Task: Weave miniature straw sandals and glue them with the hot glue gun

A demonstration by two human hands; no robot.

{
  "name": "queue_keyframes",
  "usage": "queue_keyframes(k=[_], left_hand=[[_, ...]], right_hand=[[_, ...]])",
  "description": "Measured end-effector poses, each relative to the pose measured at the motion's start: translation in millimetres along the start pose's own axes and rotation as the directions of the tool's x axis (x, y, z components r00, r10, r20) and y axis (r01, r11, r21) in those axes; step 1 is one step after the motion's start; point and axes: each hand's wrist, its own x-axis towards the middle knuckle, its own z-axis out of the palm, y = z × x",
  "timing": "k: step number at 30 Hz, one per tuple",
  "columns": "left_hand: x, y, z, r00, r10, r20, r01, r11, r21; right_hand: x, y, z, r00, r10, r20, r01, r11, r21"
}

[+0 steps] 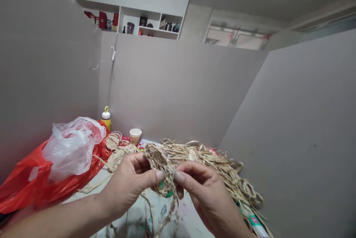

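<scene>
A small oval piece of woven straw [156,158] is held up over the table in front of me. My left hand [126,184] is closed on its left side, thumb lying on the near face and fingers behind. At its right edge my right hand [204,189] pinches a straw braid between thumb and forefinger. Loose braided ends [169,214] hang down below the piece toward the table. Bits of green [169,194] show at its lower edge; what they belong to I cannot make out. My fingertips behind the straw are partly hidden.
Dry straw strips [211,160] lie heaped behind and to the right. Coiled straw pieces [119,156], a paper cup [135,136] and a yellow bottle [106,118] stand at back left, beside red [25,178] and white plastic bags [71,145]. Grey partitions [172,89] enclose the white table [191,219].
</scene>
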Motion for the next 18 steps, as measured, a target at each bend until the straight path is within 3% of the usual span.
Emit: queue_keyframes(k=[18], left_hand=[[-1,-18,5.6,0.993,-0.092,-0.077,0.09,0.996,-0.028]], right_hand=[[-7,12,4,0.998,0.013,-0.061,-0.013,1.0,-0.014]])
